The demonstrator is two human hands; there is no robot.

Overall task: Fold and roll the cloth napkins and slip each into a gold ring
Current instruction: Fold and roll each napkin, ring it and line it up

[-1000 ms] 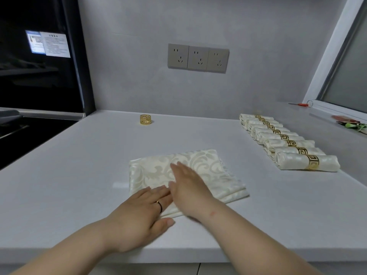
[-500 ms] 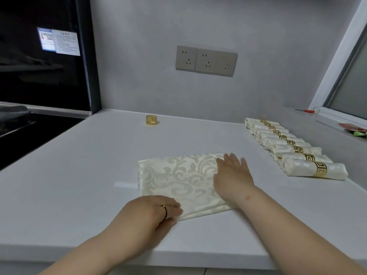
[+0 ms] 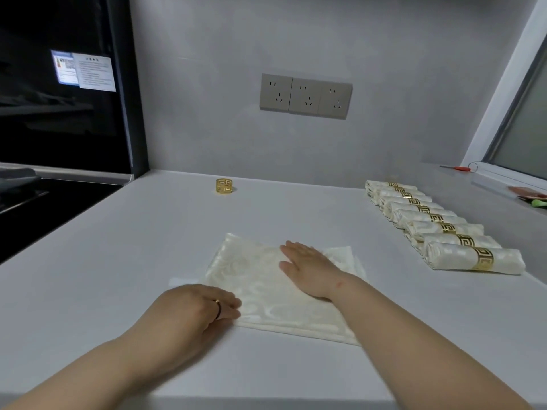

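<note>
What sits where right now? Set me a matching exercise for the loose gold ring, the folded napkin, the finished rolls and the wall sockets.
Things:
1. loose gold ring
2. folded napkin
3. finished rolls
4. wall sockets

Places:
A. in a row on the right side of the counter
B. on the wall above the counter
C. flat under the right hand, near the front edge
D. alone at the back of the counter, left of centre

Pairs: 1-D, 2-C, 3-A, 4-B.
</note>
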